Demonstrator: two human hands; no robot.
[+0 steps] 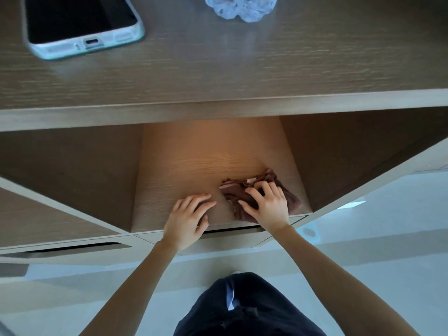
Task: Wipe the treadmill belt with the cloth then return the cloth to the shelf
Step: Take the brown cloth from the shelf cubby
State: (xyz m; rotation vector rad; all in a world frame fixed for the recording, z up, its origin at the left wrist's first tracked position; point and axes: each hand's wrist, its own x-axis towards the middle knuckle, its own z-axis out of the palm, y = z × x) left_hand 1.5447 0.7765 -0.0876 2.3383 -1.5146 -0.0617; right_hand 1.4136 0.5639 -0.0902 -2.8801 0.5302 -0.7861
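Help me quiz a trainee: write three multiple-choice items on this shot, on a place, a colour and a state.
1. Where does the crumpled brown cloth lie? A on the top board; B inside the open wooden shelf compartment; C on the floor.
2. What colour is the case of the black-screened phone? A red; B pale teal; C yellow.
3. What is the right hand doing? A hanging free; B lying on the phone; C gripping the cloth.
Answers: B, it lies on the compartment's board; B, a teal rim frames the screen; C, its fingers curl into the cloth.
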